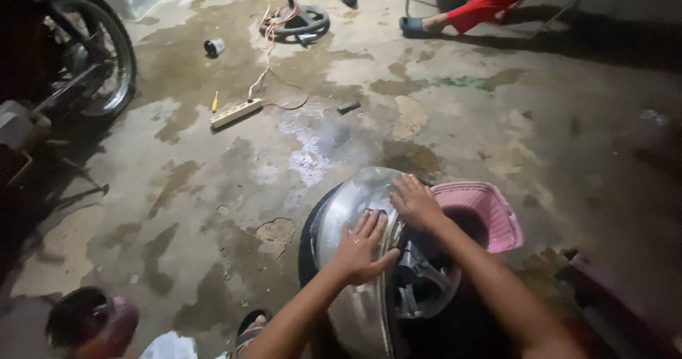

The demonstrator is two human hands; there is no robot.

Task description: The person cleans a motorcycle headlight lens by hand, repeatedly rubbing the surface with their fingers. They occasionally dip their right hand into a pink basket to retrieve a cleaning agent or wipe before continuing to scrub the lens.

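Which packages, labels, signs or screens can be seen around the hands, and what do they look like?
None can be made out.
Left hand and right hand: flat on a shiny silver fender over a wheel, with no label visible on it.
Small dark sticker-like patch: between the hands, too blurred to identify.

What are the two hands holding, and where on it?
Neither hand grips anything. The left hand lies flat, fingers spread, on the curved side of the shiny silver shell, and the right hand rests on its upper edge beside the pink basket.
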